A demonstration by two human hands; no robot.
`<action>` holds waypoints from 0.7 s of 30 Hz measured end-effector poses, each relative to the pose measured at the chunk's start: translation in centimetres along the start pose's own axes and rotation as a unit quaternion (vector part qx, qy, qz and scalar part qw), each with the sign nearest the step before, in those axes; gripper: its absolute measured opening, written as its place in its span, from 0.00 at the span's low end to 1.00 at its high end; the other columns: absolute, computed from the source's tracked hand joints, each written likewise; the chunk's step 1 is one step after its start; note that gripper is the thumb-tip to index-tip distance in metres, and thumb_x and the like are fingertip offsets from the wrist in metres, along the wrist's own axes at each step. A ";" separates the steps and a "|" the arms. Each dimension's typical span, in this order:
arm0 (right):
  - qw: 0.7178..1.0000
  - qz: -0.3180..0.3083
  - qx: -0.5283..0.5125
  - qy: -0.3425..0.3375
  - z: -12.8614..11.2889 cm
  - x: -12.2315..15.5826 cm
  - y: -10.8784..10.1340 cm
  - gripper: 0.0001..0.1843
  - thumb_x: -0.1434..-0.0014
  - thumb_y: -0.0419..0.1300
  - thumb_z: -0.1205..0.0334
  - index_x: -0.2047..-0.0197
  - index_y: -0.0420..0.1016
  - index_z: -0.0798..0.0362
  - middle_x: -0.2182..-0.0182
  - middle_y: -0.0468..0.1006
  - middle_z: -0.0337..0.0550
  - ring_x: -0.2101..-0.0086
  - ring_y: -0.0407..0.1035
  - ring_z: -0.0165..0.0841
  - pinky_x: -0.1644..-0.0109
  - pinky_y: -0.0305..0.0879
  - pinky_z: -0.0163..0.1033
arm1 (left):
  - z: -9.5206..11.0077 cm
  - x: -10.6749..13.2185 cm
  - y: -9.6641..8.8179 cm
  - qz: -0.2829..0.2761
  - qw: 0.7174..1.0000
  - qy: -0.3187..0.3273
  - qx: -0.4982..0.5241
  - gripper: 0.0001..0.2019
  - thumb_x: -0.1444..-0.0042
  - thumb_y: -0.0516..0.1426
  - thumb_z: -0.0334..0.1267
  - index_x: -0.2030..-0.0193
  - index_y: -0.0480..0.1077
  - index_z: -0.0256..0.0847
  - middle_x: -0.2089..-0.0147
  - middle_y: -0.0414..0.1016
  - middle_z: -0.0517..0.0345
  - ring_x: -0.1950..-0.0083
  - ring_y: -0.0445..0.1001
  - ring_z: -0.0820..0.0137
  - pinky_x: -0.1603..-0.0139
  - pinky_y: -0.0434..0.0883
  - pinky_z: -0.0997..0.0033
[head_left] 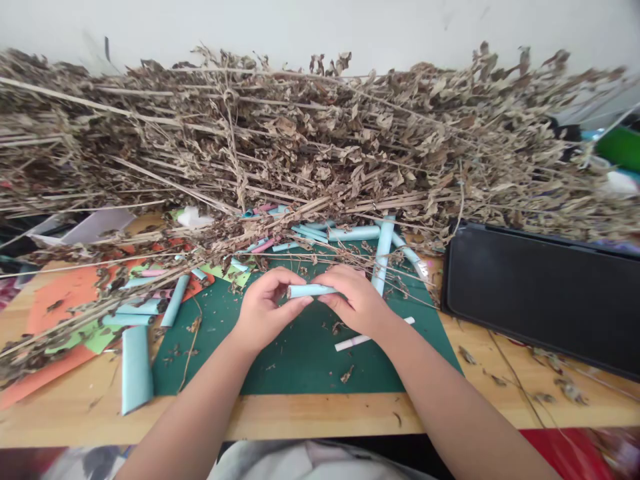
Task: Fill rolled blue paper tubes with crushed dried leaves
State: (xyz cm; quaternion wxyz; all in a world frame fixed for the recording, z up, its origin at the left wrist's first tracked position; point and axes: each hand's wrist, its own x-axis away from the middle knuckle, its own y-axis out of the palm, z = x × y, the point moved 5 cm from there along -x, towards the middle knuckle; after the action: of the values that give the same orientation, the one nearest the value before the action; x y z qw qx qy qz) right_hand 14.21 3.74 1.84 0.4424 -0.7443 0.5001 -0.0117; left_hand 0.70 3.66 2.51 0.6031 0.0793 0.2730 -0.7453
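Note:
My left hand [265, 308] and my right hand [356, 299] together hold a small light-blue paper roll [309, 291] just above a dark green cutting mat [300, 360]. Each hand pinches one end of the roll with thumb and fingers closed on it. A thin white stick [360, 341] lies on the mat under my right wrist. Several more light-blue paper rolls [136, 363] lie to the left and behind my hands, some partly under dry stems.
A big heap of dried brown branches and leaves [310, 140] covers the back of the wooden table [320, 417]. Orange and green paper sheets [60, 293] lie at the left. A black flat case [540, 300] sits at the right. Leaf crumbs litter the mat.

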 end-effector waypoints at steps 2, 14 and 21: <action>0.997 0.019 -0.077 -0.010 -0.2 0.1 -0.2 0.10 0.42 0.49 0.59 0.61 0.67 0.53 0.68 0.71 0.43 0.65 0.63 0.32 0.60 0.59 0.38 | 0.1 0.1 0.0 0.011 0.998 0.000 0.058 0.07 0.54 0.58 0.33 0.67 0.65 0.38 0.71 0.68 0.58 0.70 0.67 0.75 0.71 0.67 0.77; 0.996 0.055 -0.069 -0.020 -0.7 0.2 -0.4 0.11 0.44 0.52 0.56 0.69 0.70 0.53 0.76 0.73 0.41 0.71 0.66 0.31 0.59 0.63 0.41 | 1.5 0.3 -0.1 -0.021 0.998 0.061 0.004 0.07 0.52 0.58 0.34 0.65 0.70 0.41 0.67 0.69 0.56 0.65 0.68 0.72 0.64 0.68 0.72; 0.995 0.100 -0.004 -0.026 -1.4 0.4 -0.7 0.12 0.44 0.51 0.54 0.67 0.71 0.52 0.71 0.75 0.44 0.67 0.68 0.34 0.61 0.63 0.41 | 1.0 0.5 -0.2 -0.012 0.998 0.051 0.047 0.09 0.51 0.56 0.31 0.62 0.68 0.42 0.63 0.71 0.53 0.60 0.70 0.68 0.59 0.69 0.66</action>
State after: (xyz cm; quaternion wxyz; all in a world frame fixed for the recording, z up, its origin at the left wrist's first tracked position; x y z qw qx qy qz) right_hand 14.30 2.61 3.01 0.4512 -0.6921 0.5608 0.0539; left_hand 0.58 2.78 3.24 0.5748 0.1422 0.2688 -0.7597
